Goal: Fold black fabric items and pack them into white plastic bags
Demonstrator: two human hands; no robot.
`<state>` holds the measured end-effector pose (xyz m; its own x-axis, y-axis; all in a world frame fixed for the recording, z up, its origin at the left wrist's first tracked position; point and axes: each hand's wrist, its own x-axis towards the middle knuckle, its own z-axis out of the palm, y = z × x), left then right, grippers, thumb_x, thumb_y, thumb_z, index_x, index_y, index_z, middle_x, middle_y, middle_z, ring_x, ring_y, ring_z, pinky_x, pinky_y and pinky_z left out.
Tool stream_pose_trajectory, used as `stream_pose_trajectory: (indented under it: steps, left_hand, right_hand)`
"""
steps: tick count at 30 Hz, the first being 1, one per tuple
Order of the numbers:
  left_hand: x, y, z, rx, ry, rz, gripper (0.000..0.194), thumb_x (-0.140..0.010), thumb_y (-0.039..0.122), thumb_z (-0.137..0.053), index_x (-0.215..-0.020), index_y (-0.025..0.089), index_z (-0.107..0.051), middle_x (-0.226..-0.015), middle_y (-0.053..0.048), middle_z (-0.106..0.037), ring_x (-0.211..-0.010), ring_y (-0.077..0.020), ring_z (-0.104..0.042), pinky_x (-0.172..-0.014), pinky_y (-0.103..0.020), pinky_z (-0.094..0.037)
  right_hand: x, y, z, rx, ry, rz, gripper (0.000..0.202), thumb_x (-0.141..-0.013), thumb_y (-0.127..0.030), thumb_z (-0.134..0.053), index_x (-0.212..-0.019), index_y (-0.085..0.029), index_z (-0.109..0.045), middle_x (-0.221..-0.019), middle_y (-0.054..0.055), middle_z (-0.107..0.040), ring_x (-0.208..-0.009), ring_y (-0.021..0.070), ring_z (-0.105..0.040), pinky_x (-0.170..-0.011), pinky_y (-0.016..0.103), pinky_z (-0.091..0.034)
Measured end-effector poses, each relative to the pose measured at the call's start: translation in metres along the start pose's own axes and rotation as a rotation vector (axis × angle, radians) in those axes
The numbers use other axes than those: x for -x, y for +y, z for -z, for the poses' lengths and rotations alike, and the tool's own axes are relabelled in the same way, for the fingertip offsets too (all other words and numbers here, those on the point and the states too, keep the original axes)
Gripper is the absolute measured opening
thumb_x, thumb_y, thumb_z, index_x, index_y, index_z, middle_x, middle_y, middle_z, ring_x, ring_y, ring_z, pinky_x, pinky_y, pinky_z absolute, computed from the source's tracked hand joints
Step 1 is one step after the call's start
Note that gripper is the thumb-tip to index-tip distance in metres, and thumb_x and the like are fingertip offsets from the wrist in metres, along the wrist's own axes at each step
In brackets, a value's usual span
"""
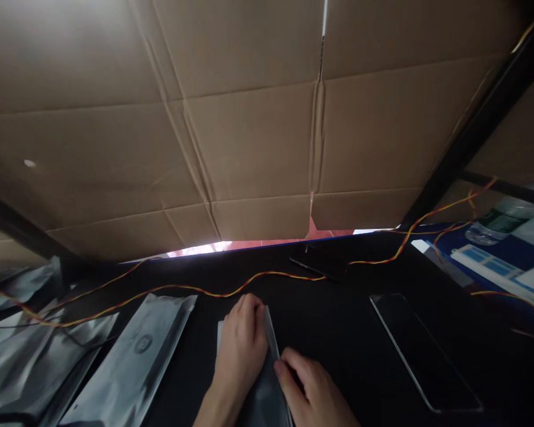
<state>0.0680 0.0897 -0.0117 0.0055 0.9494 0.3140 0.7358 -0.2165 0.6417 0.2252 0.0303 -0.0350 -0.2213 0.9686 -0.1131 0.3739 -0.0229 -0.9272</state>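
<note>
A translucent plastic bag [267,396] lies lengthwise on the black tabletop in front of me. My left hand [241,345] is closed over its far end, with the fingertips curled out of sight. At the bag's right edge, my right hand [310,385] pinches the plastic between thumb and forefinger. What the bag contains is hard to make out under my hands. To the left rests another plastic bag [136,356] with a small round mark on it. A flat dark phone-like panel [427,353] with a clear rim lies to the right.
Several more plastic bags [22,350] are heaped at far left. A red-yellow twisted wire [231,294] crosses the table, near a dark phone-like slab [319,262]. Cardboard [253,142] hangs behind. A blue tray [456,246] with a plastic bottle [501,220] stands right.
</note>
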Motion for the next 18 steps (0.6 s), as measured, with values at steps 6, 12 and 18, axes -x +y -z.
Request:
stream_pose_trajectory:
  steps: [6,12,18]
  left_hand:
    - [-0.004,0.009,0.003,0.028,-0.082,-0.026,0.027,-0.110,0.030,-0.037,-0.087,0.029,-0.051,-0.079,0.000,-0.063,-0.074,-0.0231,-0.066,-0.069,-0.033,-0.045]
    - [-0.002,0.016,0.018,0.061,-0.188,-0.060,0.028,-0.112,0.037,-0.039,-0.087,0.028,-0.050,-0.079,0.001,-0.063,-0.072,-0.0216,-0.065,-0.068,-0.032,-0.045]
    - [0.009,0.012,0.019,0.056,-0.234,-0.095,0.020,-0.106,0.037,-0.049,-0.088,0.028,-0.051,-0.080,0.000,-0.065,-0.075,-0.0234,-0.065,-0.070,-0.033,-0.044]
  right_hand:
    - [0.003,0.010,0.006,-0.068,0.023,-0.005,0.048,-0.105,-0.062,-0.044,-0.073,-0.027,-0.038,-0.064,-0.005,-0.042,-0.061,0.0143,-0.045,-0.059,0.027,-0.035]
    - [0.007,0.005,0.014,-0.072,0.028,0.024,0.039,-0.104,-0.058,-0.050,-0.081,-0.026,-0.049,-0.071,-0.004,-0.051,-0.064,0.0149,-0.051,-0.063,0.027,-0.039]
    - [0.014,0.001,0.017,-0.025,0.001,0.060,0.034,-0.105,-0.051,-0.050,-0.082,-0.026,-0.050,-0.074,-0.002,-0.056,-0.068,0.0158,-0.054,-0.066,0.027,-0.041]
